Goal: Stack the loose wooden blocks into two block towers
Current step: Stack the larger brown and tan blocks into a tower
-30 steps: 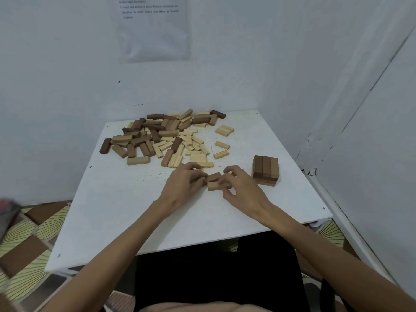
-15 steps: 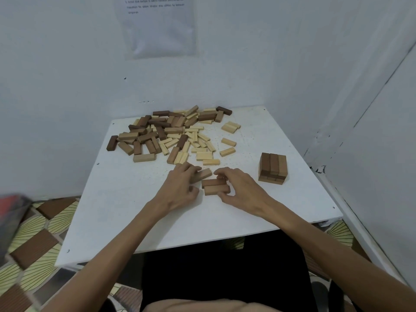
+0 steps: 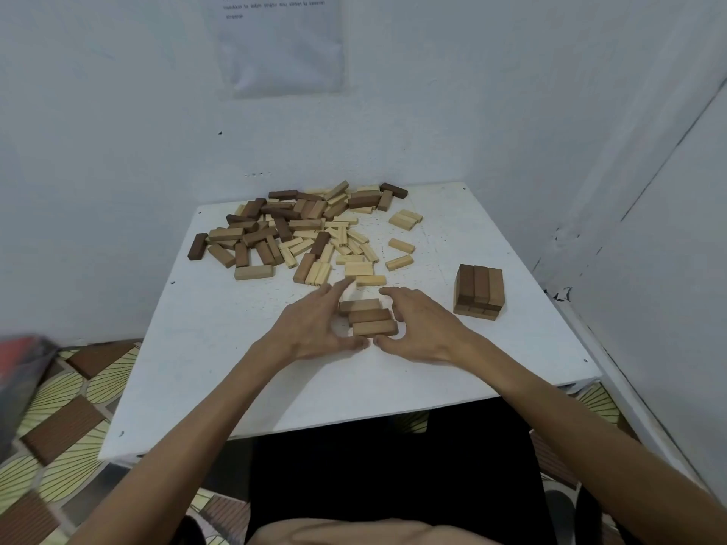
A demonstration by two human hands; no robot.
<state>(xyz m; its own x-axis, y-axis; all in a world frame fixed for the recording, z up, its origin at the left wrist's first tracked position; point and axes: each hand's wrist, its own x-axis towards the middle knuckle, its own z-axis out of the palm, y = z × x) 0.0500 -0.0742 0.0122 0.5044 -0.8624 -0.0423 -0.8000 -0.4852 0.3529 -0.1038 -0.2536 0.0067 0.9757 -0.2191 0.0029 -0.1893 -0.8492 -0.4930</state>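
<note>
Three blocks (image 3: 369,317) between left hand (image 3: 314,328), right hand (image 3: 421,328); one tower (image 3: 479,291).

A paper sheet (image 3: 281,45) hung on the wall (image 3: 118,112) at 12 o'clock, above the table (image 3: 220,348). It carried approx. 3 short lines of small dark print near its top edge, but the letters were too small & blurred to read. Nothing else bore legible text, nos. or labels.
</note>
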